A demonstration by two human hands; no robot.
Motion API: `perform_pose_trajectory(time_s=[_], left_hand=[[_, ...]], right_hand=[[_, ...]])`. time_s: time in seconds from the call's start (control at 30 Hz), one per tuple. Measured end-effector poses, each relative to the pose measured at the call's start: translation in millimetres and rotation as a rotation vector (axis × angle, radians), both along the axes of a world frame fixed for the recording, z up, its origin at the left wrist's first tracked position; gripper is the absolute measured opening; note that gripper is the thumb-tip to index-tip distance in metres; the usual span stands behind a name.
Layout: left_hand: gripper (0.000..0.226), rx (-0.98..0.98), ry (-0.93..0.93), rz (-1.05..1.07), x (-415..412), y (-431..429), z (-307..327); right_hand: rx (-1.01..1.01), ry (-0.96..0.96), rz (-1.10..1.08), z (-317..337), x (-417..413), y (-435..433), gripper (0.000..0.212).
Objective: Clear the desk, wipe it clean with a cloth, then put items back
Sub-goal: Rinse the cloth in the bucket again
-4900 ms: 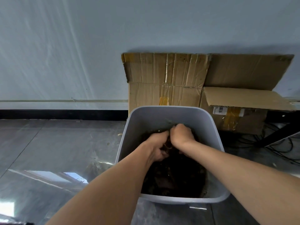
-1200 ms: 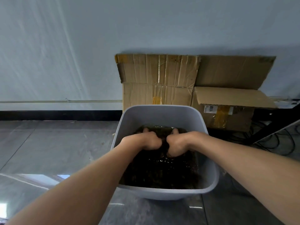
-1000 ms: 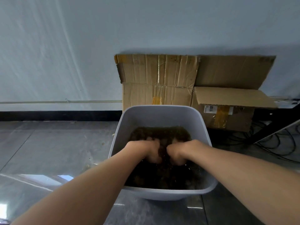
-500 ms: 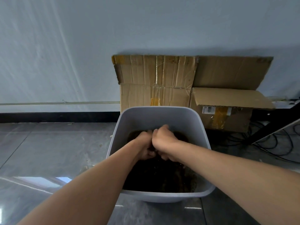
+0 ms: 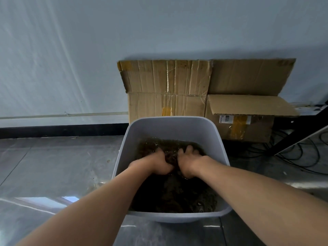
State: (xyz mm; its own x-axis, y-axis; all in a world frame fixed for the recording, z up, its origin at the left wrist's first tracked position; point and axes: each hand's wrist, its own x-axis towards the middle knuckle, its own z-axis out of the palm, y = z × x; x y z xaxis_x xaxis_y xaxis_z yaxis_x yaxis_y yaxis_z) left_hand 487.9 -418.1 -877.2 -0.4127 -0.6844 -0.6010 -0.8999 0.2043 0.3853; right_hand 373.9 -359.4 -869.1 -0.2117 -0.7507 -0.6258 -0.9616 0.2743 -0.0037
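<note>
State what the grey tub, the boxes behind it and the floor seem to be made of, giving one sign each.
Tub: likely moulded plastic, smooth matt grey, with rounded corners and rim. Boxes: corrugated cardboard, brown and matt, creased in ribs and taped. Floor: probably polished stone or tile, glossy, with reflections and thin joint lines.

You have two hands, a left hand (image 5: 156, 164) and a right hand (image 5: 190, 163), one grey tub (image 5: 173, 125), one dark cloth (image 5: 170, 154) and two cardboard boxes (image 5: 166, 105) (image 5: 248, 129).
</note>
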Motion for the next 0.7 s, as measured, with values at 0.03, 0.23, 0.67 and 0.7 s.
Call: perform_pose_trajectory(time_s=[0.03, 0.23, 0.67, 0.7], left_hand=[[0.060, -0.042, -0.070, -0.088, 2.3, 1.0, -2.5], [0.045, 0.105, -0.116, -0.078, 2.1, 6.7, -1.0], [0.037, 0.498, 0.655, 0.356, -3.0, 21.6, 30.6], [0.033, 0.314, 0.666, 0.362, -5.5, 24.2, 27.4]], right_hand=[[0.017, 0.028, 0.014, -1.5, -1.4, -0.2, 0.080], [-0.073, -0.259, -0.239, 9.7, -8.6, -6.8, 0.018], [0.006, -1.260, -1.011, 55.6, -24.3, 9.2, 0.078], [-0.019, -1.243, -0.984, 56.5, -25.2, 11.2, 0.073]])
